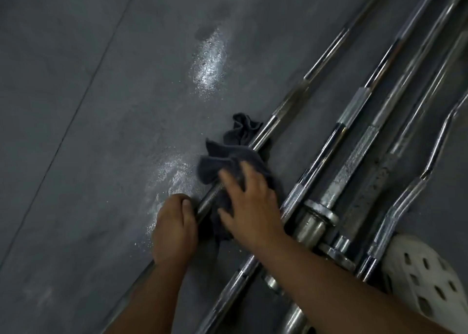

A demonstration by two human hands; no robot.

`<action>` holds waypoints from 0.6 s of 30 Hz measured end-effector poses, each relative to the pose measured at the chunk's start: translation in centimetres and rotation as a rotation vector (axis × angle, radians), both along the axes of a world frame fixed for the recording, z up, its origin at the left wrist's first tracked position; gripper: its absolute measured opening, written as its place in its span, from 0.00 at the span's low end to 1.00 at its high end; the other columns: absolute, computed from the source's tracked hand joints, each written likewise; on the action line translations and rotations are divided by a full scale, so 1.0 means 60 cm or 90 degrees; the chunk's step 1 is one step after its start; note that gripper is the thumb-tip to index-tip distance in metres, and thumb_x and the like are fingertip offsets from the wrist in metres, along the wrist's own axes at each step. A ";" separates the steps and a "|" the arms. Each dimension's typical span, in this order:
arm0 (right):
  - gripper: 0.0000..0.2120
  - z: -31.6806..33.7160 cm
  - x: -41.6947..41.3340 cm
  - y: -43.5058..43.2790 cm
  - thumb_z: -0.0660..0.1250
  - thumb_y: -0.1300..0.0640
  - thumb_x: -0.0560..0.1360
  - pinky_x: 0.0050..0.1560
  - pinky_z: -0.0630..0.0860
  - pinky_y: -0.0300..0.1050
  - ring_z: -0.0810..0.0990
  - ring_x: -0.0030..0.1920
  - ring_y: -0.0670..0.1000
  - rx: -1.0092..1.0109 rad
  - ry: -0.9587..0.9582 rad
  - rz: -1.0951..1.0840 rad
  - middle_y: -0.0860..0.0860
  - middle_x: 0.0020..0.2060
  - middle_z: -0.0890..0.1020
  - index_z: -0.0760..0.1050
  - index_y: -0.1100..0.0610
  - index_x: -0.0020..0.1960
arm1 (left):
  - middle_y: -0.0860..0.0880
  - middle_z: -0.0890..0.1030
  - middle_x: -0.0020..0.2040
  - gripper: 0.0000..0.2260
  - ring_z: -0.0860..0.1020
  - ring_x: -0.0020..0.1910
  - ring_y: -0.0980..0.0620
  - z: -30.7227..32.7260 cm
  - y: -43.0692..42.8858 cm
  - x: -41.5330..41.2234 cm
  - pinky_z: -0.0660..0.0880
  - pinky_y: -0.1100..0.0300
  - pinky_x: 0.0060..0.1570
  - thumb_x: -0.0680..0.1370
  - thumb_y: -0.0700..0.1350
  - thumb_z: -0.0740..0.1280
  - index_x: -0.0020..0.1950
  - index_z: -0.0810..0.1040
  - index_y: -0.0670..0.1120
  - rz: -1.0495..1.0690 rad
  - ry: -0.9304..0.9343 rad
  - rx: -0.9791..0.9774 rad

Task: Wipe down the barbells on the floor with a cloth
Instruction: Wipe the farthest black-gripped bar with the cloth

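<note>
Several chrome barbells lie side by side on the dark floor, running from lower left to upper right. My left hand (174, 229) is closed around the leftmost barbell (286, 105) at its knurled part. A dark grey cloth (228, 161) is bunched over that same bar just beyond my left hand. My right hand (250, 207) presses on the cloth with fingers spread, holding it against the bar. The bar's stretch under the cloth is hidden.
To the right lie a straight barbell (364, 90), a thick bar with a collar and sleeve (321, 212), and a curl bar (435, 153). A white perforated shoe (430, 280) sits at lower right. Wet, shiny patches (207, 62) mark the grey floor on the left.
</note>
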State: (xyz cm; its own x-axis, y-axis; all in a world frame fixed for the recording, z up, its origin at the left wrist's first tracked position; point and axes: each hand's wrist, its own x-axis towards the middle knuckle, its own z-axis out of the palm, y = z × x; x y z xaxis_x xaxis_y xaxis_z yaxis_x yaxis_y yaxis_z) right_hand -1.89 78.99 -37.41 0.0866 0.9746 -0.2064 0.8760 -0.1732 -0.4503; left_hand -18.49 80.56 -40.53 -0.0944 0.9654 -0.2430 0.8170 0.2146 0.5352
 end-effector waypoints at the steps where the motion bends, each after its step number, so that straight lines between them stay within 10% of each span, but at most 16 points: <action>1: 0.48 0.001 0.015 0.001 0.72 0.39 0.69 0.66 0.69 0.64 0.54 0.77 0.62 -0.032 -0.003 -0.042 0.56 0.79 0.45 0.46 0.42 0.79 | 0.54 0.75 0.42 0.07 0.74 0.41 0.52 0.002 -0.004 0.000 0.68 0.54 0.41 0.83 0.51 0.55 0.47 0.71 0.55 -0.020 0.006 -0.002; 4: 0.59 0.009 0.039 0.025 0.73 0.36 0.68 0.70 0.64 0.63 0.43 0.79 0.60 -0.151 -0.008 -0.100 0.53 0.77 0.31 0.28 0.41 0.76 | 0.54 0.75 0.41 0.08 0.73 0.39 0.53 0.009 -0.015 0.003 0.67 0.54 0.39 0.83 0.52 0.55 0.46 0.70 0.54 -0.045 -0.010 -0.029; 6: 0.61 0.017 0.024 0.039 0.74 0.38 0.68 0.70 0.66 0.63 0.50 0.79 0.59 -0.209 0.018 -0.138 0.54 0.80 0.41 0.27 0.42 0.76 | 0.53 0.75 0.42 0.08 0.73 0.39 0.54 0.012 -0.020 -0.005 0.69 0.54 0.39 0.82 0.52 0.55 0.46 0.70 0.54 -0.050 -0.031 -0.034; 10: 0.38 0.036 -0.007 0.022 0.73 0.47 0.70 0.58 0.75 0.50 0.77 0.62 0.58 -0.295 0.080 -0.172 0.55 0.64 0.76 0.59 0.53 0.73 | 0.52 0.76 0.48 0.06 0.76 0.45 0.50 0.050 -0.044 -0.017 0.72 0.53 0.44 0.82 0.52 0.58 0.51 0.74 0.53 -0.064 -0.021 -0.070; 14: 0.10 0.112 -0.018 0.035 0.72 0.51 0.66 0.41 0.76 0.42 0.81 0.46 0.53 -0.343 0.158 0.072 0.50 0.41 0.80 0.73 0.53 0.41 | 0.48 0.79 0.56 0.16 0.78 0.53 0.49 0.111 -0.052 -0.025 0.75 0.53 0.53 0.79 0.57 0.62 0.60 0.74 0.48 -0.095 -0.059 -0.216; 18: 0.11 0.234 -0.050 0.122 0.72 0.55 0.68 0.42 0.77 0.38 0.82 0.42 0.47 -0.233 0.301 0.068 0.48 0.41 0.84 0.81 0.54 0.50 | 0.53 0.79 0.52 0.11 0.79 0.54 0.55 0.194 -0.028 -0.045 0.73 0.63 0.51 0.79 0.41 0.67 0.61 0.74 0.42 -0.085 -0.115 -0.198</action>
State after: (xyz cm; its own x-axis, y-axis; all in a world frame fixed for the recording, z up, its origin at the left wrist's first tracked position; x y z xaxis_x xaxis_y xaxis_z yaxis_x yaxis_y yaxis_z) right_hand -4.90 86.31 -23.37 -0.1900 0.8317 -0.5218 0.6164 -0.3126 -0.7227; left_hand -21.19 78.87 -28.86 0.0987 0.8436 -0.5278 0.7476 0.2872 0.5988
